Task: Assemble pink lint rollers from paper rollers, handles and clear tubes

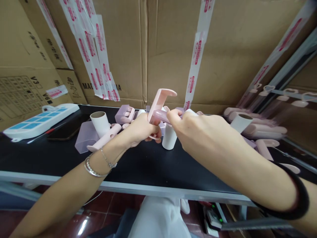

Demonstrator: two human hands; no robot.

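Behind our bench we face a wall of brown cardboard, crossed by strips of white tape printed in red. Below it runs our black table, edged in pale metal. Over its middle we bring both bare hands close together: our right hand comes in from one side, its fingers bent, and our left hand meets it from the other with fingers curled. At the far left of the table we have a long white case with blue squares on top. At the far right lies a row of pink pieces. Nearer our left hand, a lilac box sits beside a white tube, with a loose pink bracket leaning close by. Another white tube stands just below our right hand. Our left hand grips a pink holder, raised above the table, its hooked end pointing up. Our right thumb and fingers pinch a lilac rod whose end meets the holder; we cannot tell whether it goes inside. Smallest of all, we wear thin silver bracelets on the left wrist.
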